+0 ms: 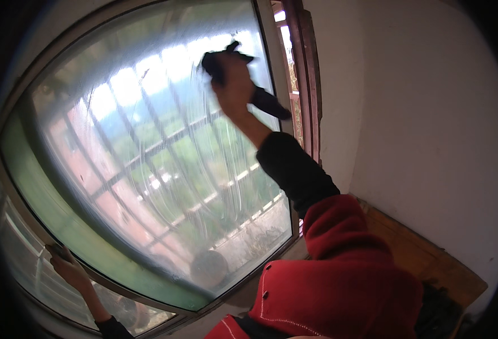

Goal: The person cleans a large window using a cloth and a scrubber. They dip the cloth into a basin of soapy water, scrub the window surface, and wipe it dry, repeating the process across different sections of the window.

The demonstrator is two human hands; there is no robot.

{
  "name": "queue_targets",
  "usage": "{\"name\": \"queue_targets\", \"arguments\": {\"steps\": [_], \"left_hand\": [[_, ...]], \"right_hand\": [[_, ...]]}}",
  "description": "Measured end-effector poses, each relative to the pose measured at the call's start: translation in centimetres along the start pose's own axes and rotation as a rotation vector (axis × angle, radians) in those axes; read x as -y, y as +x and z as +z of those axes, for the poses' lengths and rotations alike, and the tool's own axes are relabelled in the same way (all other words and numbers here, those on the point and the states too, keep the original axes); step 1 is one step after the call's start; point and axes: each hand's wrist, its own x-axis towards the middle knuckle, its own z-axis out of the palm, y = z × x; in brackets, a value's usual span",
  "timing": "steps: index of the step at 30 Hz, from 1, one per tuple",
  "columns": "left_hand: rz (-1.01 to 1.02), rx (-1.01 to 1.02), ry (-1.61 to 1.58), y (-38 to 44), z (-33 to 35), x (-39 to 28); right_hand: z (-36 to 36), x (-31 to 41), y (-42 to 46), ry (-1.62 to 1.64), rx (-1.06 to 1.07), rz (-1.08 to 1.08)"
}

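Note:
A large glass window pane (155, 140) stands before me, streaked and hazy. High on its right side, my right hand (234, 82) presses a dark cloth (215, 63) to the glass. Part of the cloth hangs below the palm towards the frame, and motion blurs its edges. Down at the lower left, my left hand (70, 269) grips the metal window frame (32, 224) at the sash edge. A small dark piece lies by its fingers; I cannot tell what it is.
Metal bars (164, 144) show beyond the glass, with greenery behind. A reddish-brown wooden frame (308, 76) borders the gap on the right. A white wall (427, 110) rises beside it. Below stands an orange-brown wooden surface (423, 250), with dark fabric (437, 309) near it.

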Motion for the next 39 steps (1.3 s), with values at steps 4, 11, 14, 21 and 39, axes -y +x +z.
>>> {"name": "queue_targets", "arguments": {"steps": [4,11,14,21,39], "left_hand": [[0.002,-0.006,-0.012,-0.5,-0.4,0.6],[0.026,-0.017,-0.064,0.1,-0.2,-0.6],[0.04,-0.002,-0.016,-0.4,-0.9,-0.2],[0.19,-0.117,0.055,-0.4,-0.3,-0.5],[0.127,-0.152,0.011,-0.4,-1.3,-2.9]], "right_hand": [[2.4,7.3,0.4,0.041,0.279,-0.53],[1.6,-7.7,13.9,-0.487,0.072,-0.26],[0.0,-11.0,14.9,-0.502,0.167,-0.073],[0.6,-7.2,4.1,-0.27,-0.245,-0.024],[0.3,4.8,-5.5,0.109,0.092,-0.277]]}}
